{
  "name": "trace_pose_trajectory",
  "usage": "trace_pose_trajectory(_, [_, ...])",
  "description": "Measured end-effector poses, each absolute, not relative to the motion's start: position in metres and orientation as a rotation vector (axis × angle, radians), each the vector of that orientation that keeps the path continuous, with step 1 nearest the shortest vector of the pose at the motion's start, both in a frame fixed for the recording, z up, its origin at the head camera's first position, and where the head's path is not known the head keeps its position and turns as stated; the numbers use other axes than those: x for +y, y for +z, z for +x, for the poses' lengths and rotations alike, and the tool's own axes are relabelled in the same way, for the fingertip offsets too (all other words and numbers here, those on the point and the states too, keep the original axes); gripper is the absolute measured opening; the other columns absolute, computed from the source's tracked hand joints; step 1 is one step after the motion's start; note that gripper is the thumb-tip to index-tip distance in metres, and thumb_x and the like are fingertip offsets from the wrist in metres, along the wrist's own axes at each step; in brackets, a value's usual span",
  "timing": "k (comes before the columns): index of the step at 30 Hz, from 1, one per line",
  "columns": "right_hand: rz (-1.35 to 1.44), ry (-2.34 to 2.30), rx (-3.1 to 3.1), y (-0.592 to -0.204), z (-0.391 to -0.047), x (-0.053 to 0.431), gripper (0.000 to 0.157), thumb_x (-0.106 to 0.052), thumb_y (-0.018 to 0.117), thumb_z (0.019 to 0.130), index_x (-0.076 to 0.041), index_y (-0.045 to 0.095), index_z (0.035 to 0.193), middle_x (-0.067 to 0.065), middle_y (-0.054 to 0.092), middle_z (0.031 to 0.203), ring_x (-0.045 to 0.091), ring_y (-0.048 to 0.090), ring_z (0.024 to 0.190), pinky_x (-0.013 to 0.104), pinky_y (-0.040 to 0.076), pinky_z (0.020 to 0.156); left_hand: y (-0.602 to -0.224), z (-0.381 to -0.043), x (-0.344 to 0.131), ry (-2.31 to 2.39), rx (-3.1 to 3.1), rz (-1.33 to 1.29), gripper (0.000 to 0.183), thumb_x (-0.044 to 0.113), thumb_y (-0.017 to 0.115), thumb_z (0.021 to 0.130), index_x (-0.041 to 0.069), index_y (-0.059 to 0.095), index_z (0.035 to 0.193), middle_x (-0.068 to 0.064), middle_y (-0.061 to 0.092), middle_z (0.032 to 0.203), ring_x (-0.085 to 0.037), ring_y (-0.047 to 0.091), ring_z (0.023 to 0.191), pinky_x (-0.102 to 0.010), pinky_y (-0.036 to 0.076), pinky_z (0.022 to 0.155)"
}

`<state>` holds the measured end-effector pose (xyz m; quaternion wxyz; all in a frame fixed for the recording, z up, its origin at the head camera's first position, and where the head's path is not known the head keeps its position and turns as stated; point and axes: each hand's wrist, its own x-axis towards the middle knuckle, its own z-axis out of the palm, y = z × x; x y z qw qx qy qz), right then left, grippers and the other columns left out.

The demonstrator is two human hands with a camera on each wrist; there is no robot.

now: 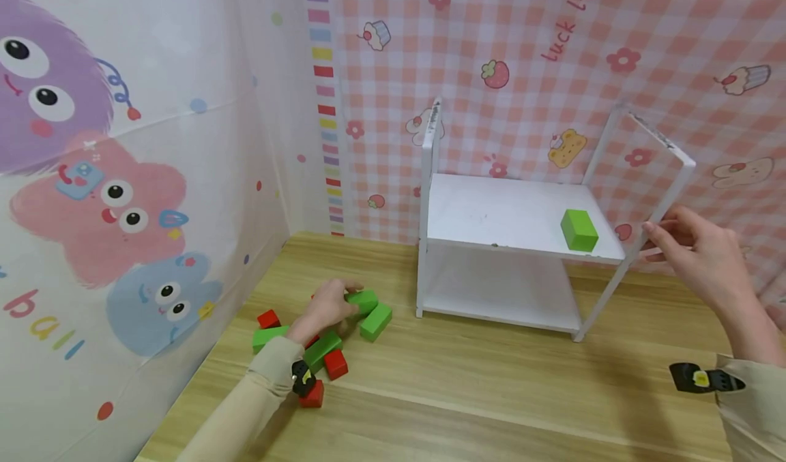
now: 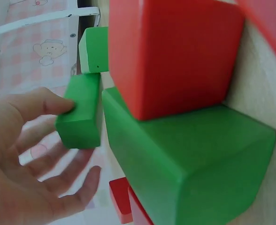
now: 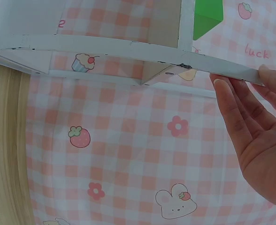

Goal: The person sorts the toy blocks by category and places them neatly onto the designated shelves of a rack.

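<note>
My left hand (image 1: 327, 306) pinches a green block (image 2: 81, 108) between thumb and fingers, at the right side of a loose pile on the table. Another green block (image 1: 376, 322) lies right beside it. Under and around the wrist are red blocks, one (image 1: 336, 364) in front, and a longer green block (image 1: 323, 351). My right hand (image 1: 706, 257) grips the front right post of a white two-tier shelf (image 1: 479, 213), thumb on one side and fingers on the other, as the right wrist view shows. On the upper tier, near its right end, sits a green block (image 1: 579, 231).
The shelf's lower tier (image 1: 497, 291) stands low over the wooden table (image 1: 467, 394). A pink checked cloth (image 1: 522, 25) hangs behind the shelf, and a white cartoon-printed cloth (image 1: 215, 52) borders the table on the left. Further red blocks (image 1: 312, 395) lie near the left forearm.
</note>
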<state>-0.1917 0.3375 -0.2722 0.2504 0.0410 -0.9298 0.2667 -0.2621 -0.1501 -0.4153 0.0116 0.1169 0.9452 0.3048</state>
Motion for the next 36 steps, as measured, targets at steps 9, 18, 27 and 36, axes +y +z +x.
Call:
trace_pose_trajectory(9, [0.103, 0.719, -2.532, -0.273, -0.192, 0.338, 0.032, -0.032, 0.045, 0.095, -0.001, 0.054, 0.1, 0.033, 0.062, 0.096, -0.023, 0.044, 0.053, 0.008, 0.04, 0.045, -0.41, -0.258, -0.151, 1.007, 3.087, 0.642, 0.036, 0.006, 0.069, 0.074, 0.006, 0.066, 0.11, -0.011, 0.066, 0.106, -0.016, 0.059, 0.078, -0.018, 0.042, 0.055])
trace_pose_trajectory(18, [0.09, 0.718, -2.542, -0.273, -0.192, 0.339, 0.033, -0.033, 0.045, 0.095, -0.002, 0.054, 0.1, 0.032, 0.062, 0.097, -0.021, 0.045, 0.054, 0.008, 0.041, 0.046, -0.401, -0.255, -0.146, 1.073, 3.121, 0.978, 0.03, 0.01, 0.069, 0.078, 0.008, 0.068, 0.108, -0.009, 0.067, 0.108, -0.02, 0.064, 0.092, -0.039, 0.055, 0.075])
trace_pose_trajectory(27, [0.084, 0.712, -2.545, -0.273, -0.192, 0.338, 0.034, -0.034, 0.044, 0.095, -0.002, 0.054, 0.101, 0.031, 0.062, 0.098, -0.021, 0.044, 0.054, 0.009, 0.041, 0.047, -0.367, -0.243, -0.112, 1.179, 3.049, 1.402, 0.024, 0.011, 0.069, 0.078, 0.006, 0.07, 0.101, -0.007, 0.07, 0.104, -0.02, 0.064, 0.097, -0.03, 0.054, 0.081])
trace_pose_trajectory(36, [0.09, 0.736, -2.54, -0.273, -0.192, 0.338, 0.033, -0.033, 0.044, 0.095, -0.002, 0.054, 0.102, 0.031, 0.062, 0.098, -0.019, 0.046, 0.054, 0.009, 0.041, 0.047, -0.344, -0.234, -0.067, 1.343, 2.926, 1.629, 0.025, 0.011, 0.069, 0.079, 0.004, 0.068, 0.103, -0.009, 0.068, 0.105, -0.017, 0.062, 0.095, -0.021, 0.054, 0.076])
